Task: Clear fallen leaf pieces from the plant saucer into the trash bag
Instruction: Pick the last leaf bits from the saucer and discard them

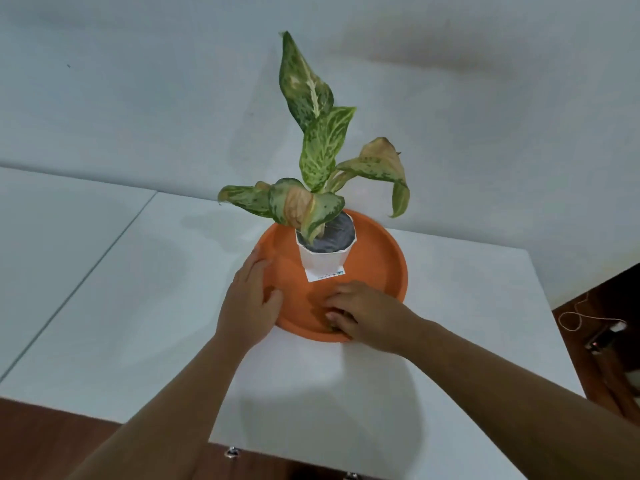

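Observation:
An orange round saucer (381, 258) sits on a white table and holds a white pot (325, 259) with a green, partly browned plant (322, 150). My left hand (247, 303) grips the saucer's left rim, thumb inside. Inside the saucer's near part, my right hand (360, 315) has its fingers curled down on the floor of the dish. A small dark leaf piece (335, 328) shows under its fingertips; whether it is pinched I cannot tell. No trash bag is in view.
The white table (138, 306) meets a white wall behind. A second white surface (52, 254) adjoins on the left. Brown floor lies in front and at right, where a thin cord (581, 315) and a small dark device (604, 337) lie.

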The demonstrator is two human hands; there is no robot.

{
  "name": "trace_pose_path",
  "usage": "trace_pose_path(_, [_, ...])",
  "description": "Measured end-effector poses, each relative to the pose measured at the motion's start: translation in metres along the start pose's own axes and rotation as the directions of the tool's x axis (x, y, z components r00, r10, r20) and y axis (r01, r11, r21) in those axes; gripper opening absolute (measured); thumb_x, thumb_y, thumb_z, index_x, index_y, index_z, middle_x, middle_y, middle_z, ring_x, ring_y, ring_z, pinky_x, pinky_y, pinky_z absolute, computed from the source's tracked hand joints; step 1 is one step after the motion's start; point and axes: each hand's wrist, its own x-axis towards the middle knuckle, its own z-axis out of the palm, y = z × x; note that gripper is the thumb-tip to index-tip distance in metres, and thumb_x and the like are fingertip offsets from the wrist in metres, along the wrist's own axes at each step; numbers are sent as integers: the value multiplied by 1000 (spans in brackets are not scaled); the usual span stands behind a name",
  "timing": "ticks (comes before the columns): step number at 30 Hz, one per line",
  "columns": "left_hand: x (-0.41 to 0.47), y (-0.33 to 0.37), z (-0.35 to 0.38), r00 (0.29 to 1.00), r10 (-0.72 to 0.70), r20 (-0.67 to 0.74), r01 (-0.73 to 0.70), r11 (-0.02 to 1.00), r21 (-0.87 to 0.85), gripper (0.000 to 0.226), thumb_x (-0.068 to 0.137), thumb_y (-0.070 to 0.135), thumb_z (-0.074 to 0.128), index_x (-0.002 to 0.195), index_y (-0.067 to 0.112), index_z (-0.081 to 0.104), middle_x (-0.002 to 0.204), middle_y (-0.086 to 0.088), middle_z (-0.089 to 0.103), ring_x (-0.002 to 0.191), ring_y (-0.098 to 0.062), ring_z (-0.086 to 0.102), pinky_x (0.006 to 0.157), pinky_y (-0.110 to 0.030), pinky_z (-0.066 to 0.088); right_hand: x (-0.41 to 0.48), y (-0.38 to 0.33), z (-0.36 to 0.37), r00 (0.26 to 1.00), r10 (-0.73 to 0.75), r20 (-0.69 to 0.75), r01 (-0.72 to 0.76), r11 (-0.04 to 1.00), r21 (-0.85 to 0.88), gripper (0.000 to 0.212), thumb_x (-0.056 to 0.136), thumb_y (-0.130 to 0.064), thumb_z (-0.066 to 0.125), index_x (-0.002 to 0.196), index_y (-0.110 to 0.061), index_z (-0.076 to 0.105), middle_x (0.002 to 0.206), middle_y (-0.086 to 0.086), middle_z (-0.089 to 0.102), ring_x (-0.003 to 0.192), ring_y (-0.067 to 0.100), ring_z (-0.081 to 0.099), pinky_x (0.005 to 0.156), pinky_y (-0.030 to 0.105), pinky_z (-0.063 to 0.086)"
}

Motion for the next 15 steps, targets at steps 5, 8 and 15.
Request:
trace_pose_path(5, [9, -3, -2, 999, 35, -3, -35, 999, 36, 62, 78, 23, 41, 138, 9, 49, 159, 0, 32, 133, -25, 47, 105, -38, 40, 13, -1, 4, 994, 75, 84, -73, 997, -36, 48, 98, -45, 40, 140, -23, 47, 151, 1, 41, 141, 18, 31, 115, 36, 28])
trace_pose_path(8, [15, -5, -3, 998, 55, -4, -54, 997, 57, 62, 80, 24, 38, 138, 8, 50, 158, -1, 34, 129, -28, 51, 106, -41, 41, 4, -3, 8, 988, 37, 151, -30, 998, -49, 50, 98, -49, 34, 138, -23, 49, 153, -1, 39, 143, 16, 29, 116, 38, 28])
trace_pose_path(15, [19, -7, -2, 997, 77, 8, -78, 995, 64, 59, 84, 23, 38, 140, 8, 48, 159, -3, 33, 133, -27, 48, 108, -42, 39, -23, 6, -3, 995, -11, 97, 7, 999, 47, 41, 98, -44, 39, 128, -22, 57, 132, -4, 60, 122, 12, 51, 101, 32, 45])
